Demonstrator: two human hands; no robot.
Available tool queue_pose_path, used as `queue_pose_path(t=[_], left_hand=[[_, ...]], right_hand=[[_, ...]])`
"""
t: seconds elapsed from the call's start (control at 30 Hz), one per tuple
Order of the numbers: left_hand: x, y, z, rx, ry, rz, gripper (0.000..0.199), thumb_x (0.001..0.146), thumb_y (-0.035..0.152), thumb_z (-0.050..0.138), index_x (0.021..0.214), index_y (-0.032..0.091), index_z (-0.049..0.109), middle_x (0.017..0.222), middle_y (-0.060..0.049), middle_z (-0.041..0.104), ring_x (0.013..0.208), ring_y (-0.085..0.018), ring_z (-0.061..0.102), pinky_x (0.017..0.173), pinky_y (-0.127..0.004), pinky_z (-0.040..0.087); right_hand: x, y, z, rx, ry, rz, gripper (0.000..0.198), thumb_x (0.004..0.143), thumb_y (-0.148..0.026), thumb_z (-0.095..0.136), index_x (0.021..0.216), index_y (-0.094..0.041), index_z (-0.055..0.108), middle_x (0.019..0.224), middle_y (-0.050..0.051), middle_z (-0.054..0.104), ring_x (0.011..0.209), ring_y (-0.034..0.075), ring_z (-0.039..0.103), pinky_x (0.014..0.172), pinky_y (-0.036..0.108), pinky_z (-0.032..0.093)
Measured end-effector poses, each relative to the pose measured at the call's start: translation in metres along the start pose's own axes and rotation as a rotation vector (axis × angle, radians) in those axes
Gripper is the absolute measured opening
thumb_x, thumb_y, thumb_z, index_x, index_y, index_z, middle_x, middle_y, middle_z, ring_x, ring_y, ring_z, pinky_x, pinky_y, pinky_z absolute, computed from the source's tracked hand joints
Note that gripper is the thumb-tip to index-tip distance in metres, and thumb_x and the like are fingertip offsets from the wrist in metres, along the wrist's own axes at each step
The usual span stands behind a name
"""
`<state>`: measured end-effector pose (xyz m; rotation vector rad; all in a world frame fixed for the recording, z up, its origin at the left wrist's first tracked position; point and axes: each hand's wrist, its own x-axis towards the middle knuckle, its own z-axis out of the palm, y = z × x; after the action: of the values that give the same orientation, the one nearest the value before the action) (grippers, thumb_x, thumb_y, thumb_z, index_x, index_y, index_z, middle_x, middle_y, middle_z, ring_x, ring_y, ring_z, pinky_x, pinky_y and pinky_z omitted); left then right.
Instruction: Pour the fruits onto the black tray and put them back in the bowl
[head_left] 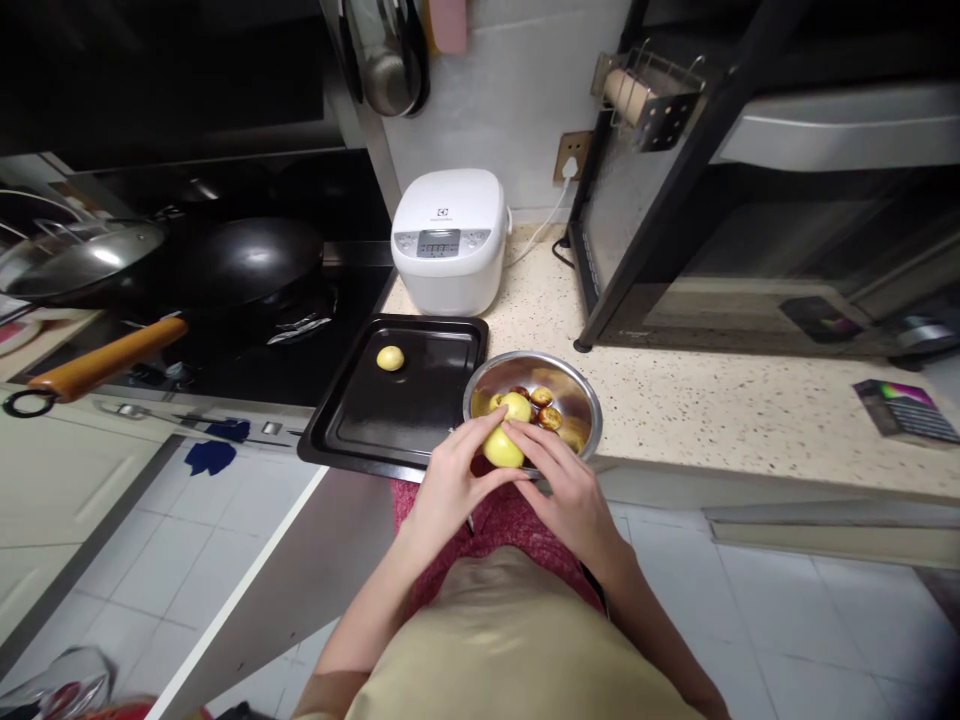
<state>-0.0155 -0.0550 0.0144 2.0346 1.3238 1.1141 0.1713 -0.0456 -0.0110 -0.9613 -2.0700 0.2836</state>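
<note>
My left hand [452, 478] and my right hand [564, 488] meet over the near rim of a steel bowl [589, 395]. Between their fingertips is a smooth yellow dough ball [502, 449], held from both sides. Just behind it, a second yellow ball [516, 406] shows at the bowl. Inside the bowl lie several small glossy brown-and-yellow balls [550, 418]; the hands and the held ball hide part of them. To the left, a black baking tray [360, 425] carries one yellow dough ball [390, 358] near its far left side.
A white rice cooker [450, 240] stands behind the tray, plugged in at the wall. A wok [240, 260] with a wooden handle [112, 360] occupies the stove at left. On the right are an oven [750, 250] in a black rack and a small dark box [904, 412].
</note>
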Motion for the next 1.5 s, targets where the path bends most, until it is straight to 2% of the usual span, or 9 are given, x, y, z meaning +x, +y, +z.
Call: queue_pose_path(t=[0.17, 0.27, 0.37, 0.53, 0.73, 0.97, 1.17, 1.5], left_hand=[[-0.002, 0.0, 0.007, -0.041, -0.005, -0.011, 0.065, 0.094, 0.042, 0.072, 0.153, 0.029, 0.048, 0.147, -0.011, 0.063, 0.132, -0.026, 0.064, 0.112, -0.039, 0.054], [0.0, -0.001, 0.004, 0.007, -0.015, 0.012, 0.066, 0.097, 0.039, 0.07, 0.156, 0.029, 0.043, 0.151, -0.012, 0.058, 0.139, -0.027, 0.058, 0.117, -0.043, 0.049], [0.005, -0.009, 0.005, 0.084, 0.0, 0.049, 0.058, 0.102, 0.034, 0.063, 0.156, 0.029, 0.042, 0.152, -0.013, 0.057, 0.143, -0.026, 0.054, 0.121, -0.046, 0.046], [0.025, -0.027, 0.013, 0.192, -0.081, 0.119, 0.048, 0.102, 0.027, 0.06, 0.15, 0.026, 0.05, 0.154, -0.014, 0.053, 0.146, -0.028, 0.051, 0.121, -0.049, 0.045], [0.05, -0.027, 0.019, 0.27, -0.2, 0.071, 0.043, 0.095, 0.022, 0.068, 0.138, 0.025, 0.059, 0.139, -0.011, 0.06, 0.129, -0.029, 0.062, 0.109, -0.046, 0.055], [0.054, -0.027, 0.018, 0.175, -0.139, 0.041, 0.043, 0.097, 0.024, 0.063, 0.139, 0.019, 0.056, 0.135, -0.013, 0.066, 0.126, -0.027, 0.066, 0.112, -0.044, 0.053], [0.05, -0.031, 0.014, 0.176, -0.113, 0.009, 0.044, 0.103, 0.028, 0.054, 0.146, 0.019, 0.051, 0.147, -0.014, 0.062, 0.135, -0.027, 0.062, 0.116, -0.044, 0.049], [0.043, -0.031, 0.007, 0.201, -0.12, 0.021, 0.044, 0.103, 0.026, 0.057, 0.146, 0.02, 0.051, 0.151, -0.013, 0.058, 0.14, -0.026, 0.057, 0.119, -0.044, 0.047]], right_hand=[[0.002, 0.003, 0.0, 0.025, 0.055, 0.037, 0.049, 0.099, -0.017, 0.058, 0.147, -0.027, 0.056, 0.137, 0.009, 0.069, 0.127, 0.024, 0.067, 0.11, 0.042, 0.056], [0.008, 0.012, -0.007, -0.003, 0.145, 0.122, 0.043, 0.097, -0.021, 0.061, 0.14, -0.026, 0.061, 0.132, 0.01, 0.07, 0.124, 0.026, 0.067, 0.109, 0.045, 0.057], [0.015, 0.025, -0.013, -0.066, 0.196, 0.226, 0.042, 0.096, -0.023, 0.061, 0.138, -0.027, 0.062, 0.128, 0.011, 0.07, 0.121, 0.029, 0.068, 0.105, 0.049, 0.057], [0.023, 0.043, -0.011, -0.084, 0.126, 0.29, 0.041, 0.093, -0.025, 0.061, 0.134, -0.024, 0.063, 0.129, 0.012, 0.07, 0.119, 0.031, 0.068, 0.1, 0.049, 0.057], [0.031, 0.05, -0.008, -0.125, 0.073, 0.321, 0.041, 0.09, -0.028, 0.061, 0.13, -0.021, 0.063, 0.124, 0.014, 0.07, 0.113, 0.032, 0.069, 0.098, 0.049, 0.056], [0.036, 0.054, -0.009, -0.115, 0.023, 0.294, 0.037, 0.091, -0.027, 0.06, 0.127, -0.02, 0.063, 0.122, 0.015, 0.071, 0.112, 0.033, 0.068, 0.098, 0.05, 0.055], [0.039, 0.054, -0.006, -0.083, 0.033, 0.266, 0.04, 0.097, -0.031, 0.057, 0.135, -0.021, 0.062, 0.127, 0.014, 0.071, 0.122, 0.032, 0.066, 0.106, 0.053, 0.052], [0.032, 0.055, -0.006, -0.025, 0.01, 0.275, 0.039, 0.096, -0.026, 0.059, 0.135, -0.02, 0.064, 0.133, 0.013, 0.071, 0.126, 0.031, 0.064, 0.111, 0.053, 0.051]])
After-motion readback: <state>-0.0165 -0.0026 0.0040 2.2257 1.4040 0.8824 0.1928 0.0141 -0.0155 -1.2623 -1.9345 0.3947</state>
